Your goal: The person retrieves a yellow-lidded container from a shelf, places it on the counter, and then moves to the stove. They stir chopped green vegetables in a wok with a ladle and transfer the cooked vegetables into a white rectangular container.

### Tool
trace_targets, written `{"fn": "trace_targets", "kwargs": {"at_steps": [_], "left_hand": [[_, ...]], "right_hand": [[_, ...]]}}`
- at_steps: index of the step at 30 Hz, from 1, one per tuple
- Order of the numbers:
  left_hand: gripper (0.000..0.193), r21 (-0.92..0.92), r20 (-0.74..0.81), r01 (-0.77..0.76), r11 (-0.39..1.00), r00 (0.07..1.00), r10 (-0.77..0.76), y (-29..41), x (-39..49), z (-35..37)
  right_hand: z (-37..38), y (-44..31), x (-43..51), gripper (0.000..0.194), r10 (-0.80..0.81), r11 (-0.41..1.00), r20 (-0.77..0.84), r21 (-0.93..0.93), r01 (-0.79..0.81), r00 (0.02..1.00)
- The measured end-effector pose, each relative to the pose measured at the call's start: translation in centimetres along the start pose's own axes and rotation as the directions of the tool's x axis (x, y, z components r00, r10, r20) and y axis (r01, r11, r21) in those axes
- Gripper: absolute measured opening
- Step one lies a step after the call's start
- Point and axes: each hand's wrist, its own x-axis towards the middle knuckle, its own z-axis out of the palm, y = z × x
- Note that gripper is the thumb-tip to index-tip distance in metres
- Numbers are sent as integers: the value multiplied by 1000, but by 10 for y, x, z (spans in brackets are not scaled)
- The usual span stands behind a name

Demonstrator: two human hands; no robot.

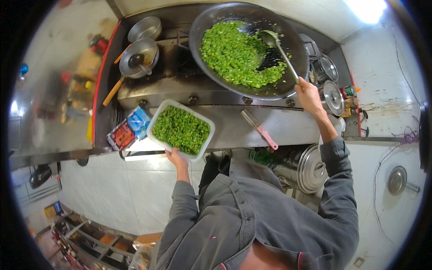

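Observation:
A large wok [216,76] on the stove holds a heap of chopped green vegetable [226,50]. My right hand [307,94] is closed around the handle of a metal ladle [287,59], whose bowl rests inside the wok at the right of the heap. At the counter's front edge, my left hand [178,160] grips the near rim of a white plastic container [212,133] filled with chopped greens [180,128]. The container is slightly tilted in the view, left of and nearer than the wok. The underside of its rim hides part of my left fingers.
Two metal pans [145,28] sit at the stove's left, the nearer holding a ladle. A pink-handled tool [266,136] lies on the steel counter [229,125]. Packets [123,135] lie left of the container. Lidded pots [332,98] stand right; a large steel pot [312,168] stands below.

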Motion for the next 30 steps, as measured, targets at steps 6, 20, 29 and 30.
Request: {"fn": "trace_targets", "kwargs": {"at_steps": [6,20,29,30], "left_hand": [[50,83,-82,67,994,995,-61,18,-46,-16],[53,219,78,29,975,996,-47,19,-63,-31],[39,212,-17,67,975,998,-65,41,-66,-31],[38,243,-15,61,968,998,-59,41,-69,-38]], "right_hand": [[1,-31,21,30,63,990,-1,-129,-63,998],[22,-124,15,22,156,317,642,687,-654,750],[40,-69,3,20,-177,-435,721,553,-710,670],[38,-68,-8,17,-174,-399,690,602,-691,702]]}}
